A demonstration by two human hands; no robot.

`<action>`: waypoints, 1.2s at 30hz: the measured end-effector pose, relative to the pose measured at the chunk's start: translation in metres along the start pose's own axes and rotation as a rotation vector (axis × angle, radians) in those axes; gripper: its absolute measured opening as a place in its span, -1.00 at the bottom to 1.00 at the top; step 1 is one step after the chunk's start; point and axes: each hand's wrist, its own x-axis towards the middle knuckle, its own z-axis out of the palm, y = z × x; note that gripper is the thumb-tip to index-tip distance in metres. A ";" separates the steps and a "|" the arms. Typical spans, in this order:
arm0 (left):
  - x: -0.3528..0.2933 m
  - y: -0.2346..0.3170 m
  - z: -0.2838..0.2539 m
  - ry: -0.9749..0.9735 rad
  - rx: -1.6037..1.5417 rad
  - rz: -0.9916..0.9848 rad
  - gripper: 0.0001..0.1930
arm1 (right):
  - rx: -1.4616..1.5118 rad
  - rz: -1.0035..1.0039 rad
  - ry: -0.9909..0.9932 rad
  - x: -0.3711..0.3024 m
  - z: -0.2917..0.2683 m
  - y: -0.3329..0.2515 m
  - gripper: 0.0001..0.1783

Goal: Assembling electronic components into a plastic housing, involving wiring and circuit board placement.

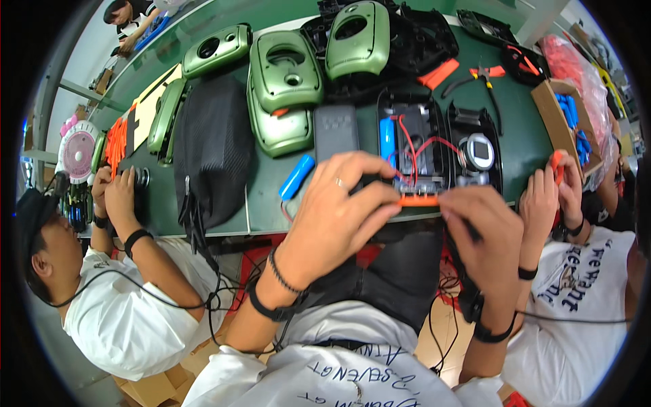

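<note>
My left hand [342, 214] pinches the left end of a narrow orange plastic strip [419, 201] at the near edge of an open black housing [424, 112]. At the strip's right end, my right hand [485, 234] has its thumb and fingers closed on it; the fingertips are slightly blurred. Inside the housing lie a blue cylindrical battery [387, 139] and red wires [411, 146]. The wires run to a second black shell [468, 119] beside it, which carries a round silver part [477, 152] with a small dark display. A loose blue battery [297, 176] rests left of my left hand.
Green shells [285, 71], a black pouch [213, 149] and a dark flat box [335, 129] lie on the green table [230, 220]. Cutting pliers [485, 81] and a cardboard box of blue batteries [548, 112] are at right. Co-workers sit on both sides, with cables below.
</note>
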 end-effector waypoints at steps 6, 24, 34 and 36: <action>0.004 0.006 -0.008 -0.089 -0.051 -0.140 -0.68 | 0.031 0.150 -0.049 -0.003 0.003 -0.006 -0.63; 0.013 0.010 -0.001 -0.107 0.031 -0.195 -0.73 | -0.020 0.291 -0.249 0.016 -0.002 0.000 -0.58; 0.013 0.010 0.002 -0.080 0.070 -0.158 -0.75 | 0.007 0.222 -0.265 0.014 -0.004 0.005 -0.60; 0.007 0.006 0.003 -0.037 0.040 -0.144 -0.75 | 0.027 0.201 -0.243 0.013 -0.003 0.005 -0.63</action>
